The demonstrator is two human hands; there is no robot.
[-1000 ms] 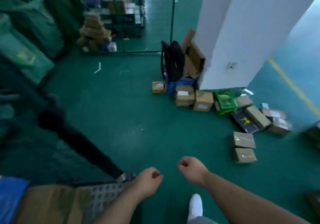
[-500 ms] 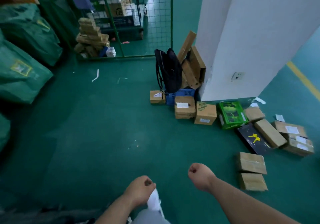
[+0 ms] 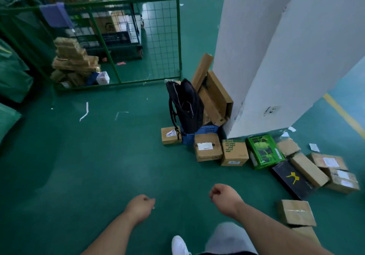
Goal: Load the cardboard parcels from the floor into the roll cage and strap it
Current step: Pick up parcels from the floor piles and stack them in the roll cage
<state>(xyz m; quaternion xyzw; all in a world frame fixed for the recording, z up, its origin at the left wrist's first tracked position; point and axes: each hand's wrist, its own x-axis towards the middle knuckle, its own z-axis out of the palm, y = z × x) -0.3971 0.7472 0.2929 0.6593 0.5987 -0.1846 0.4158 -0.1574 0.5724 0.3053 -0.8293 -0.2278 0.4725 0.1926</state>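
floor [image 3: 98, 166] green | cardboard parcels [image 3: 208, 147] scattered nr pillar [image 3: 276, 57] | green box [image 3: 264, 151] + black box [image 3: 290, 177] among them

— Where do the parcels lie?
— On the floor [image 3: 118, 166], in a loose row. Leftmost stands a small brown box [image 3: 170, 135] with a white label. Near it is a larger labelled box [image 3: 208, 147], and just beside that a box with green print [image 3: 234, 152].
— Further right?
— A tilted green carton [image 3: 264, 151], a flat black box [image 3: 292, 177] with a yellow mark, a long brown box [image 3: 309, 169] beside it, and two labelled boxes [image 3: 328, 162] touching. Nearer, a taped box [image 3: 296, 212] sits apart.
— The roll cage [image 3: 179, 37]?
— Green wire mesh, well apart at the back left, with brown parcels [image 3: 73, 57] piled behind its bars.
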